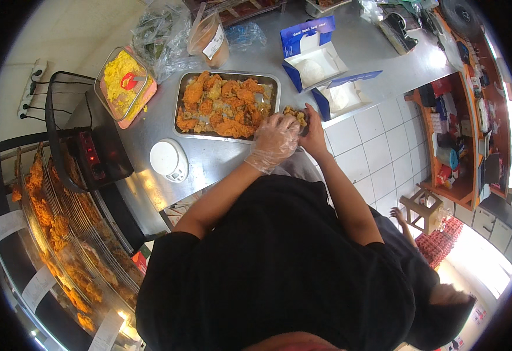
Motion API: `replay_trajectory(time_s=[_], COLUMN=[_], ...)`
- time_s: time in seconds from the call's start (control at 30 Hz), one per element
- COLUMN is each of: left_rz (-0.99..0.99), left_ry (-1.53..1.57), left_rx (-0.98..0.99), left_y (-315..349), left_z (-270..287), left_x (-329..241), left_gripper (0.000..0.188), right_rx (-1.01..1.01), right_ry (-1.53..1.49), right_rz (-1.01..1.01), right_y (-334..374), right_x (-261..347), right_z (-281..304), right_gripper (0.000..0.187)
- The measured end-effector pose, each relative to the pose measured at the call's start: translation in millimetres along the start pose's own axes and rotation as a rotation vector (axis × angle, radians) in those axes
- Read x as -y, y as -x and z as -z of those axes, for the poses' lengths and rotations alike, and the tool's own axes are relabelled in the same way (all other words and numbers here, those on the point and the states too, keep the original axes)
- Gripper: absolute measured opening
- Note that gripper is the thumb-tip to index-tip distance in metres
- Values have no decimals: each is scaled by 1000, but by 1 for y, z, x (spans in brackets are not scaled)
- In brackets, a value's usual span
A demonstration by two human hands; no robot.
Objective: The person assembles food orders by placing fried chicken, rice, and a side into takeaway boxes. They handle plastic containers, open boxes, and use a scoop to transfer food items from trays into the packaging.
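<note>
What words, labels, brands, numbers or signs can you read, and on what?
Blue-and-white box: lettering on its raised lid, which I won't copy out.
Plastic tub: its white label is too small to read.
Display case: its white tags are too blurred.
White scale: any markings too small.

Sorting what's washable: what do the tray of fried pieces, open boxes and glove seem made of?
Tray: shiny metal, likely steel, by its reflective rim. Open boxes: probably smooth card, given folded flaps. Glove: seemingly glossy plastic, transparent and wrinkled.
</note>
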State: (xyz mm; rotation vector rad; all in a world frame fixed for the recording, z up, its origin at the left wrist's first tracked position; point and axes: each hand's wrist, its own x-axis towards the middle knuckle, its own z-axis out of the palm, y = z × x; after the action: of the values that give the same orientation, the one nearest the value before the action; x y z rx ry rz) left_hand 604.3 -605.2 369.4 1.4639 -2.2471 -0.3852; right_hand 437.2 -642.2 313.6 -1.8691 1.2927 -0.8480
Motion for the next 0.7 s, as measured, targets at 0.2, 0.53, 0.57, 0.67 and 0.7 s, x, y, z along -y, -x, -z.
replay_trajectory(time_s=[0.2, 0.53, 0.57, 0.67, 0.7], left_rz=[145, 305, 364, 573, 662], left_ry=[-58, -2, 60, 178, 150], left_rx=[-35, -142, -237, -529, -608], left_y=[2, 12, 22, 78, 107], left_z=[-6, -1, 2, 23, 20], left_x=[-15, -33, -39, -75, -88], left_gripper=[50, 48, 47, 41, 41], right_rx=[41, 54, 36, 72, 99], right_ry=[71, 65, 47, -26, 59], right_rz=[43, 151, 154, 229, 325], right_y=[-6, -12, -10, 3, 14], right_x=[-6, -34, -24, -16, -15], right_z=[5, -5, -3, 3, 12], right_gripper=[76, 93, 97, 110, 109])
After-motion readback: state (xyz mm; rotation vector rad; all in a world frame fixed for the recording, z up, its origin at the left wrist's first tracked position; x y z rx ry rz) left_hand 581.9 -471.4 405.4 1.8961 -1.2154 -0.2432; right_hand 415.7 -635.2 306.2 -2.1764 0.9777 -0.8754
